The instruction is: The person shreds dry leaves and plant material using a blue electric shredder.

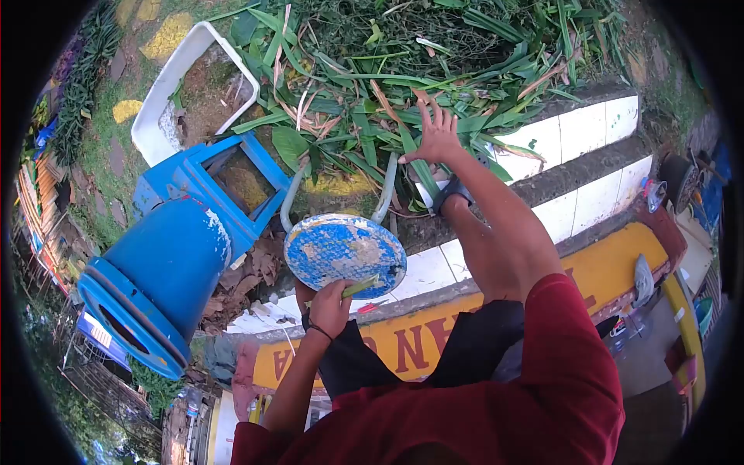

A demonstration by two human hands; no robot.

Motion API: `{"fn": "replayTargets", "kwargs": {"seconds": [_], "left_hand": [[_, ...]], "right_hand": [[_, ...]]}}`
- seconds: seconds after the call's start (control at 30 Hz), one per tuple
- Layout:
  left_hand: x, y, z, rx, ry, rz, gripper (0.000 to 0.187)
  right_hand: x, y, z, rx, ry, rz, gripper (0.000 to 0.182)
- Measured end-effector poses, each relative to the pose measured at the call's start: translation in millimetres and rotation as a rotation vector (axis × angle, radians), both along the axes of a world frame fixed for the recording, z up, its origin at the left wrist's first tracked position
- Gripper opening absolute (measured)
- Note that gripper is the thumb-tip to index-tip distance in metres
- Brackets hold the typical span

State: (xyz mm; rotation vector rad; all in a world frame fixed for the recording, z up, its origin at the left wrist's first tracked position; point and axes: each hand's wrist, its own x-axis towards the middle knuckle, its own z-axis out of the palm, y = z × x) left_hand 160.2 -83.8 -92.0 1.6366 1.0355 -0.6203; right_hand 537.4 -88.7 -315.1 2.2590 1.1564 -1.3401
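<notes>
My left hand [329, 310] is closed at the near edge of a round stool [345, 244] with a worn blue and white top. A short green leaf strip [361, 286] sticks out of its fingers over the seat. Past the stool, my right hand [435, 139] is stretched forward with fingers spread, nothing in its grip. Under its palm and thumb runs a long green leaf [421, 169], close to the stool's far leg. Beyond it spreads a heap of cut long leaves [364, 101], mostly green with some brown strips.
To the left lies a blue plastic bin [167, 256] on its side, near a white rectangular tub [147, 128] with debris in it. White-tiled steps [554, 213] run to the right. A yellow bench with red letters [628, 252] is beneath me.
</notes>
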Motion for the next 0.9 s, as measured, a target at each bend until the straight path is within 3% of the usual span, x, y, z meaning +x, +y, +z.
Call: {"fn": "replayTargets", "kwargs": {"seconds": [0.03, 0.1, 0.17, 0.23, 0.3, 0.4, 0.57, 0.63, 0.73, 0.9], "left_hand": [[1.0, 2.9, -4.6, 0.063, -0.056, -0.093, 0.027], [8.2, 5.3, -10.2, 0.061, -0.001, -0.113, 0.031], [10.7, -6.4, -20.3, 0.177, 0.064, -0.197, 0.031], [12.8, -20.1, -36.0, 0.115, 0.052, -0.138, 0.032], [16.1, -30.2, -42.7, 0.074, 0.021, -0.045, 0.03], [17.3, -37.5, -48.2, 0.092, 0.066, -0.041, 0.028], [17.3, -37.3, -54.4, 0.104, 0.079, -0.094, 0.024], [14.1, -38.3, -57.4, 0.086, 0.076, -0.074, 0.022], [10.9, -40.7, -60.3, 0.08, 0.058, -0.05, 0.019], [10.9, -37.6, -60.4, 0.089, 0.049, -0.059, 0.02]], "right_hand": [[-6.5, -4.1, -22.7, -0.022, 0.018, 0.001, 0.149], [-15.6, -1.0, -65.2, -0.087, -0.216, 0.104, 0.151], [-18.8, 1.0, -88.4, -0.105, -0.221, 0.13, 0.146], [-20.5, -4.7, -110.6, -0.017, -0.24, 0.324, 0.141], [-7.8, -25.3, -162.4, 0.008, -0.526, 0.348, 0.12], [23.3, -13.4, -159.0, -0.052, -0.461, 0.306, 0.112], [27.8, -16.2, -194.2, -0.133, -0.399, 0.443, 0.103], [26.0, -13.8, -203.9, -0.222, -0.358, 0.532, 0.088], [14.1, -21.6, -219.1, -0.034, -0.423, 0.477, 0.056], [3.5, -52.9, -229.5, 0.235, -0.367, 0.403, 0.037]]}}
